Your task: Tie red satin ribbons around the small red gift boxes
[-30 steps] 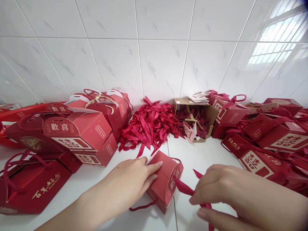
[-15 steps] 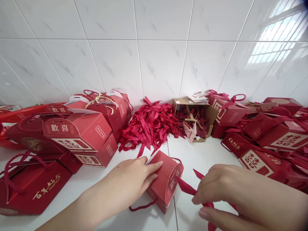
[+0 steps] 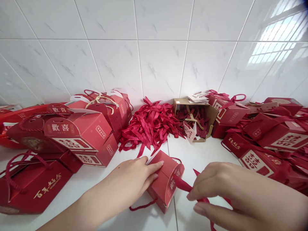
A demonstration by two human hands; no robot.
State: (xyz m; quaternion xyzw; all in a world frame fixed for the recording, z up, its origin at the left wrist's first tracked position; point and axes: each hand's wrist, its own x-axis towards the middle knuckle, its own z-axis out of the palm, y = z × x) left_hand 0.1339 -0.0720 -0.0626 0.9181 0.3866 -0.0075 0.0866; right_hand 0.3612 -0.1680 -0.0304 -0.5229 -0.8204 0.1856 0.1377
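A small red gift box point(image 3: 166, 184) with gold lettering and a red cord handle lies on its side on the white tiled floor. My left hand point(image 3: 133, 179) rests flat on the box's left side, fingers stretched out and pressing on it. My right hand point(image 3: 216, 187) is closed in a pinch on a red ribbon point(image 3: 182, 185), which runs from the box's front face through the fingers and down past the bottom edge.
Stacked red gift boxes point(image 3: 77, 131) lie at the left, more ribbon-tied boxes point(image 3: 269, 138) at the right. A heap of loose red ribbons point(image 3: 150, 125) and an open cardboard box point(image 3: 194, 120) with tags sit against the white tiled wall.
My right hand has shifted a little left toward the box, drawing the ribbon with it. The left hand and the box have barely moved.
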